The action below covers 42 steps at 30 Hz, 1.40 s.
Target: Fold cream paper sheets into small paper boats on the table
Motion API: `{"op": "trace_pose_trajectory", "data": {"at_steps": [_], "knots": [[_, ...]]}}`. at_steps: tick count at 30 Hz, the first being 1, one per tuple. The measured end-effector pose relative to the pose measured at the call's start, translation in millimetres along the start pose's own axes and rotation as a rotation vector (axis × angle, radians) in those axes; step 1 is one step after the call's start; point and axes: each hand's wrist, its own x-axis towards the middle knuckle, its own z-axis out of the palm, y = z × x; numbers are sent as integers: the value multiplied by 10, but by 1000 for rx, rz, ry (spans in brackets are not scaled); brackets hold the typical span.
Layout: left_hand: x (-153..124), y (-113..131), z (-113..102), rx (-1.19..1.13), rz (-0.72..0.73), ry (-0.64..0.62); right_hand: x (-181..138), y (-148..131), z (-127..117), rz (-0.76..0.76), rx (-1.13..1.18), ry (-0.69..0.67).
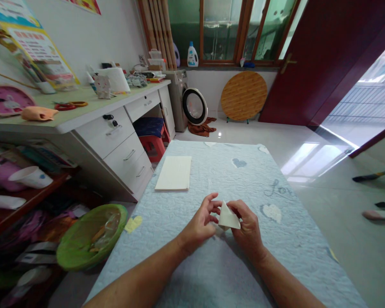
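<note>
A small folded piece of pale paper (228,219), pointed at the top, is held just above the quilted cloth. My right hand (247,229) grips its right side between thumb and fingers. On the other side, my left hand (202,220) has its fingers curved and apart, close to the paper's left edge; whether a fingertip touches it I cannot tell. Farther off to the left lies a stack of cream paper sheets (173,173), flat on the cloth.
A light blue cloth (218,171) with heart patterns covers the table. At left stand a green-lined bin (115,209) and a desk (99,139) with drawers. A red stool (154,143) is under the desk. Behind are a washing machine (179,100) and a round wooden tabletop (244,95).
</note>
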Motion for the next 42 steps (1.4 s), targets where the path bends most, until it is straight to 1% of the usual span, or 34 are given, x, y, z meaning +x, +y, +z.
{"op": "trace_pose_trajectory", "data": {"at_steps": [2, 4, 7, 12, 18, 21, 24, 27, 30, 33, 38, 42], "knots": [[20, 1, -40, -162, -29, -1, -1, -8, -5, -27, -2, -14], [42, 13, -52, -220, -84, 64, -2, -20, -2, -50, -6, -35], [73, 25, -24, -148, -171, 155, 4, -48, 14, -74, -18, -53], [100, 9, 40, -63, -234, 209, 26, -89, 30, -98, -44, -21], [98, 29, 60, 17, -233, 182, 37, -113, 12, -86, -16, 5], [97, 40, 67, -5, -247, 174, 31, -128, -6, -92, -14, 9], [100, 48, 77, -41, -272, 192, 19, -135, -14, -89, -23, 11], [104, 58, 84, -29, -261, 209, 8, -122, -6, -92, -24, 9], [107, 67, 79, -7, -254, 213, 4, -99, 8, -100, -6, -21], [105, 72, 56, 11, -258, 215, 8, -87, 11, -95, 20, -46], [112, 72, -16, 40, -259, 216, 15, -81, -5, -77, 69, -36], [131, 57, -71, 48, -274, 189, 7, -53, -2, -51, 93, -79]]}}
